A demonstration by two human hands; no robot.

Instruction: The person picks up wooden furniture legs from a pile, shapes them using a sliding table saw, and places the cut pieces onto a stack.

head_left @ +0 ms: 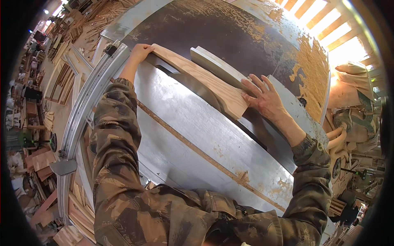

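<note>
We saw one long wooden board [201,78] lying flat on the metal tabletop [193,127] of a large saw machine, stretched between our two hands. Our left hand [140,52] curled over the board's far end, fingers closed on its edge. Our right hand [264,98] lay flat with fingers spread apart, pressing on the near end of the board and partly on the one grey metal fence [230,71] just beyond it; it gripped nothing. The fence ran alongside the board, touching it on the side away from us.

Beneath our right forearm one dark slot [254,133] crossed the tabletop, and one thin sawdust-filled groove [197,149] ran nearer our body. Beyond the right hand, sawdust [312,69] lay heaped on the dark part of the tabletop. Left of our left arm one curved metal rail [86,102] edged the tabletop, and past it wood offcuts [61,82] lay scattered on the floor; how many, we could not tell. Both sleeves were camouflage-patterned.
</note>
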